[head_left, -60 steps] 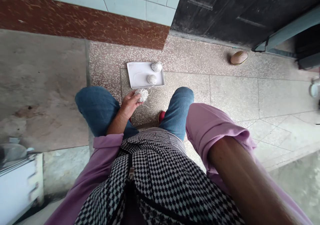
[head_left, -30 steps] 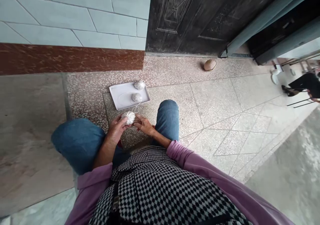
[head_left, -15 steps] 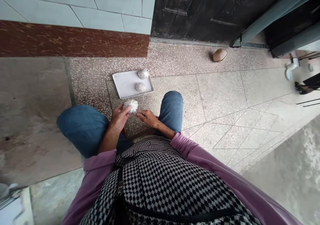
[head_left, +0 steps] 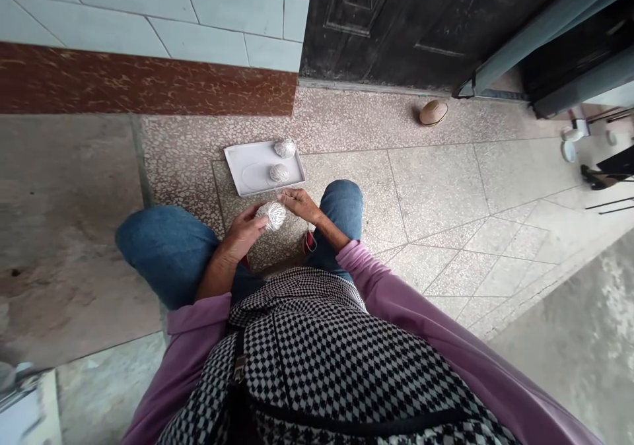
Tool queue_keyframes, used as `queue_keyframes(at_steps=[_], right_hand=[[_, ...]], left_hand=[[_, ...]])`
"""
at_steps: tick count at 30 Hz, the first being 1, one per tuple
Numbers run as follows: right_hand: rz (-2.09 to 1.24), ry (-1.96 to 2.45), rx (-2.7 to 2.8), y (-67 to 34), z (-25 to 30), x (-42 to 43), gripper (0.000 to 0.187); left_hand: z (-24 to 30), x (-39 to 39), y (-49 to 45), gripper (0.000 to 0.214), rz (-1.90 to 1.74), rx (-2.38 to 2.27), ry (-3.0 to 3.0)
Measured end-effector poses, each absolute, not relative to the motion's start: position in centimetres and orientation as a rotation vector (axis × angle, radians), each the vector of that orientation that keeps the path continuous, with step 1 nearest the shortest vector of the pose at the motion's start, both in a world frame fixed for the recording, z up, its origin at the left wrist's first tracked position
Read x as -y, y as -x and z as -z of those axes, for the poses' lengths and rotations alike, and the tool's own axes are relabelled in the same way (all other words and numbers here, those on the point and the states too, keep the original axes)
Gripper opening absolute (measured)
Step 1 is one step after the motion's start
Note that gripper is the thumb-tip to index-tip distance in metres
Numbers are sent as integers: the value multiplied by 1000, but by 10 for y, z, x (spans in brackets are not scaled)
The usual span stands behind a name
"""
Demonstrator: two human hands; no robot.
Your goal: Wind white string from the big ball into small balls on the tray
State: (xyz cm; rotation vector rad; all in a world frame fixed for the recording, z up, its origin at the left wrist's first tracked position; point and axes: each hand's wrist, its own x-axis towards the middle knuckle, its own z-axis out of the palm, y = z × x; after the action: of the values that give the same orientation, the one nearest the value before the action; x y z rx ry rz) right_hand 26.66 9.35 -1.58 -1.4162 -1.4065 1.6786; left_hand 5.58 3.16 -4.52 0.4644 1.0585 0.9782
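Note:
Between my knees, my left hand (head_left: 246, 229) is closed round the left side of a ball of white yarn (head_left: 274, 215). My right hand (head_left: 300, 205) is just up and to the right of that ball, its thumb and fingers pinched together on the yarn strand, which is thin and hard to follow. A strand hangs below my right wrist near a red shoe. Past my hands lies a white tray (head_left: 241, 168) holding two more yarn balls, one nearer (head_left: 279, 173) and one farther (head_left: 285, 148). A loose loop of yarn lies on the tray.
A round tan object (head_left: 433, 113) sits on the speckled floor near the dark door (head_left: 366, 49). My bent knees flank the work. A tiled wall (head_left: 238, 9) rises behind the tray. A dark shoe (head_left: 597, 177) shows far right.
My right hand has moved up, from beside the ball to above its right side. My left hand has shifted the yarn ball slightly to the right. The tray stays put.

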Motion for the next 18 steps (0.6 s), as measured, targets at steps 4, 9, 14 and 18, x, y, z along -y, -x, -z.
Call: queue_keyframes(at_steps=[4, 9, 14, 18], right_hand=[[-1789, 1487, 1126, -255, 39, -64, 75], [-1744, 1544, 1047, -255, 50, -53, 71], [-1810, 1484, 997, -258, 53, -54, 71], [-1875, 1480, 1004, -253, 56, -47, 68]], left_hand=[[45, -29, -56, 61, -937, -1041, -485], [46, -27, -59, 62, -906, -1049, -466], [47, -30, -60, 57, -944, -1019, -455], [48, -35, -55, 52, -1042, -1006, -442]])
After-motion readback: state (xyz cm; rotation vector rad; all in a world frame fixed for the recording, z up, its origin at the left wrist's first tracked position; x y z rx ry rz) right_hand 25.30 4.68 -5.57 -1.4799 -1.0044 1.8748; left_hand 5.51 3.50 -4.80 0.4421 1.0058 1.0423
